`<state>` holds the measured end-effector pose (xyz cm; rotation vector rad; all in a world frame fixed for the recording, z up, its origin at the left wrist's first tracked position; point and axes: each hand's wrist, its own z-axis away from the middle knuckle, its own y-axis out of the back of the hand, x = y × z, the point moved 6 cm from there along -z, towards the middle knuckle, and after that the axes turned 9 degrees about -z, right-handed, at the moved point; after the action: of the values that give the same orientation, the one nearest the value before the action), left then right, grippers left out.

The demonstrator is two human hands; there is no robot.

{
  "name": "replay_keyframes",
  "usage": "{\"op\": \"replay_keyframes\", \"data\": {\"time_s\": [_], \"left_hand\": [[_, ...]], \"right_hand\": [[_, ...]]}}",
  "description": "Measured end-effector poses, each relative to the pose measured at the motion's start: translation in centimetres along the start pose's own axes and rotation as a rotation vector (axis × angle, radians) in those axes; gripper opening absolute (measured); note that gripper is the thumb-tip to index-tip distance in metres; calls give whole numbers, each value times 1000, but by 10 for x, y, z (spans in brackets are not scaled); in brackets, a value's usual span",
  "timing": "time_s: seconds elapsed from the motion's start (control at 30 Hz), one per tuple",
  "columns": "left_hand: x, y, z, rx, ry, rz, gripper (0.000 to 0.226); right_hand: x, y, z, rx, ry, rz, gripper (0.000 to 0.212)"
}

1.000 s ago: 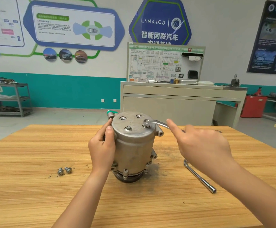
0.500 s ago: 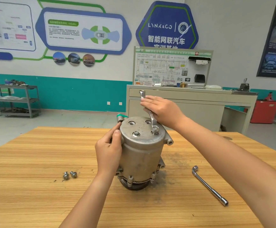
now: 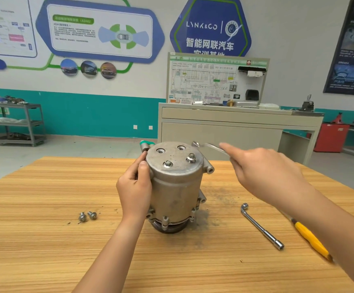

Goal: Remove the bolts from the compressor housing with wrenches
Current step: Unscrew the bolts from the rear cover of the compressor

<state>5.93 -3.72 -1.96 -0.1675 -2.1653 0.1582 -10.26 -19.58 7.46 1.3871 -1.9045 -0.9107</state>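
Head view: left hand (image 3: 137, 189) grips the compressor housing (image 3: 177, 187) mid-table (image 3: 45, 240); right hand (image 3: 265, 174) holds a wrench (image 3: 209, 146) clear above its far rim. Two loose bolts (image 3: 87, 215) lie well left, open wood around them.

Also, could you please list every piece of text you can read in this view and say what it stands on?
"LYNK&CO": blue hexagon wall sign.
"智能网联汽车": the same sign, below the brand.
"ADAS": green header on the wall panel.
"HV": wiring diagram board.
Smaller print there and the dark poster: too blurred.
Compressor: none.
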Motion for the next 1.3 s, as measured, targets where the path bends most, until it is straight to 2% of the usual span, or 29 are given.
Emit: {"op": "replay_keyframes", "data": {"time_s": [0.17,0.3,0.43,0.57,0.67,0.77,0.87,0.97,1.13,1.2,1.3], "left_hand": [[0,2,0,23,-11,-9,31],[1,0,2,24,-16,-13,31],[2,-4,5,28,-16,-9,30],[1,-3,2,8,0,8,31],[0,-3,-3,-14,34,40,31],[-1,-1,-9,-51,38,45,32],[-1,-2,-16,-101,40,43,32],[0,-5,-19,-128,51,51,33],[0,-3,-19,-115,59,49,33],[-1,0,-18,-106,67,50,34],[-2,4,-15,-80,72,58,34]], "right_hand": [[-16,1,9,-120,-68,140,56],[-34,3,7,-156,5,278,66],[-47,4,10,-207,47,274,68],[-44,6,27,62,29,431,47],[-22,0,21,311,113,244,24],[-2,-12,1,410,289,64,32],[9,-24,-31,437,363,-105,34],[0,-39,-70,430,407,-162,25],[-41,-46,-102,348,584,-214,29],[-34,-42,-100,397,493,-263,24],[5,-27,-84,512,99,-615,25]]}}
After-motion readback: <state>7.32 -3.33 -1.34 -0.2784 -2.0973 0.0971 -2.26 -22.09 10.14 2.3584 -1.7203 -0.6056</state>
